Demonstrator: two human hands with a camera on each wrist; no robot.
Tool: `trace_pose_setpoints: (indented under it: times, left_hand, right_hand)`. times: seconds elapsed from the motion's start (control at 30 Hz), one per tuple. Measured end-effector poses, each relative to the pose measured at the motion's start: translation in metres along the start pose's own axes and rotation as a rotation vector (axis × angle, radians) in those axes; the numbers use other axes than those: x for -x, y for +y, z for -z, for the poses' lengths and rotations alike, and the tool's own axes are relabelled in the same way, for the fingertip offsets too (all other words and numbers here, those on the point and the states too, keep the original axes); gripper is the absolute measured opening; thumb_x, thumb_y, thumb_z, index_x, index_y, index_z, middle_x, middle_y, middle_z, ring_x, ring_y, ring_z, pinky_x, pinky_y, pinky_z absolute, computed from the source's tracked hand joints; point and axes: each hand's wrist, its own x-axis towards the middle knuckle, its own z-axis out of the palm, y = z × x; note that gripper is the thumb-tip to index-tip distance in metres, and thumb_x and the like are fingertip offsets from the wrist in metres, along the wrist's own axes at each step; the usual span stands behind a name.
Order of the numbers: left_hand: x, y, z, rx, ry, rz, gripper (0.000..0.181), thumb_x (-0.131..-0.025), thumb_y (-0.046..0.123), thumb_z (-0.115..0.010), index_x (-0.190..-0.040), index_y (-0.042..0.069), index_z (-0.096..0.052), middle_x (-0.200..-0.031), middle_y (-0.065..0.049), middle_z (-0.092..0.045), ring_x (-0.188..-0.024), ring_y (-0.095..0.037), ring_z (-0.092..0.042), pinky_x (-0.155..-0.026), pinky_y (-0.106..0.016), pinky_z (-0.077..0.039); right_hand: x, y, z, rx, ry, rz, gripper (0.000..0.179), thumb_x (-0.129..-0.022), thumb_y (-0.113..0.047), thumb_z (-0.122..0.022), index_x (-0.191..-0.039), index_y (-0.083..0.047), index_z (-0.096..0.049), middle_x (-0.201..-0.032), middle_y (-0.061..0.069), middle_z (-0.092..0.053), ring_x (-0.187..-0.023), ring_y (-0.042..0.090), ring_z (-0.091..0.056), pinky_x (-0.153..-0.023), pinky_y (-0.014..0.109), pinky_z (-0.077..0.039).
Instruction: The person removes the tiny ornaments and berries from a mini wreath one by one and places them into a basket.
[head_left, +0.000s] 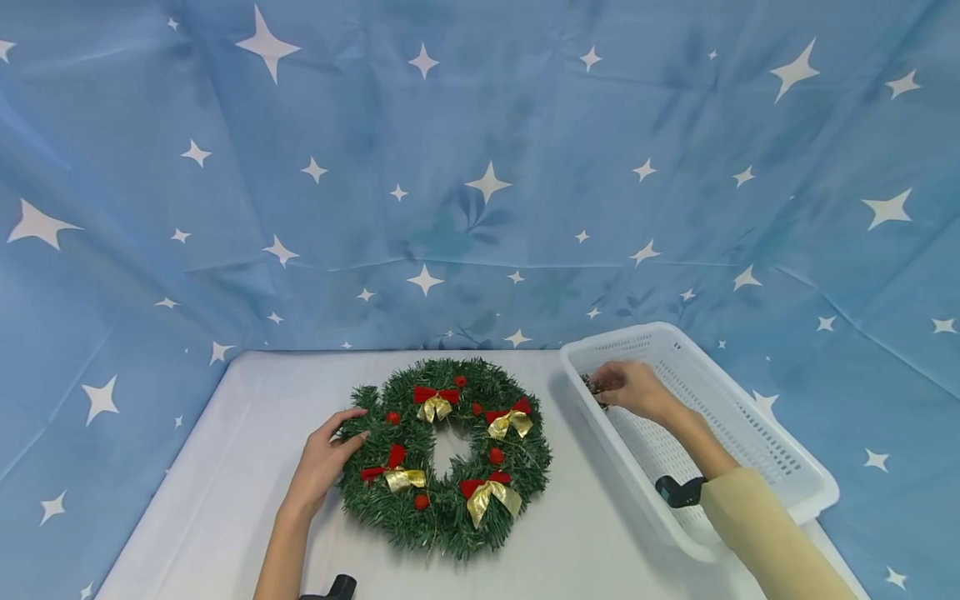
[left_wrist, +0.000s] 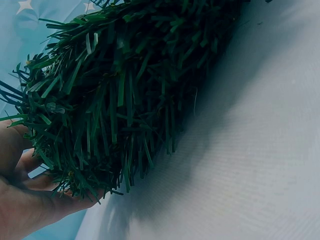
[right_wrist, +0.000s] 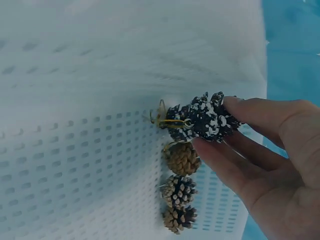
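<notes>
A green tinsel wreath (head_left: 525, 475) lies on the white table, trimmed with red-and-gold bows (head_left: 491, 496) and small red balls (head_left: 497, 456). At its left edge, my left hand (head_left: 318, 462) grips the greenery between thumb and fingers; the left wrist view shows the fingertips partly hidden by the strands. Over the far end of a white basket, my right hand (head_left: 637, 392) pinches a dark pine cone (right_wrist: 212, 117) with white-dusted scales and a gold loop. Beneath it in the right wrist view are several other pine cones (right_wrist: 183, 160), brown and white-tipped, inside the basket.
The white perforated basket (head_left: 750, 433) stands at the table's right side, angled away. A blue cloth (head_left: 480, 217) printed with white stars hangs behind and around the table. The wreath and basket stand apart, with white tabletop (head_left: 592, 517) between them.
</notes>
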Motion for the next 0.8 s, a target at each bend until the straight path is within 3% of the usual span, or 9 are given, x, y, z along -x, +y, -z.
trace_pose_setpoints:
  times: [0.33, 0.8]
  left_hand:
    - [0.001, 0.001, 0.000, -0.011, 0.006, 0.009, 0.046, -0.105, 0.018, -0.059, -0.150, 0.017, -0.051, -0.166, -0.016, -0.032, -0.137, -0.044, -0.052, -0.112, -0.063, -0.040]
    - [0.001, 0.000, -0.001, -0.005, 0.014, 0.003, 0.046, -0.104, 0.018, -0.060, -0.149, 0.017, -0.052, -0.166, -0.015, -0.032, -0.135, -0.043, -0.054, -0.110, -0.063, -0.041]
  right_hand:
    - [-0.003, 0.007, -0.010, 0.002, -0.110, 0.020, 0.020, -0.089, 0.001, -0.073, -0.109, 0.002, -0.071, -0.102, 0.016, -0.075, -0.094, 0.033, -0.073, -0.074, 0.041, -0.061]
    - [-0.010, 0.015, -0.023, 0.047, -0.080, 0.037, 0.021, -0.088, 0.003, -0.072, -0.108, 0.001, -0.073, -0.102, 0.016, -0.076, -0.095, 0.035, -0.074, -0.077, 0.046, -0.061]
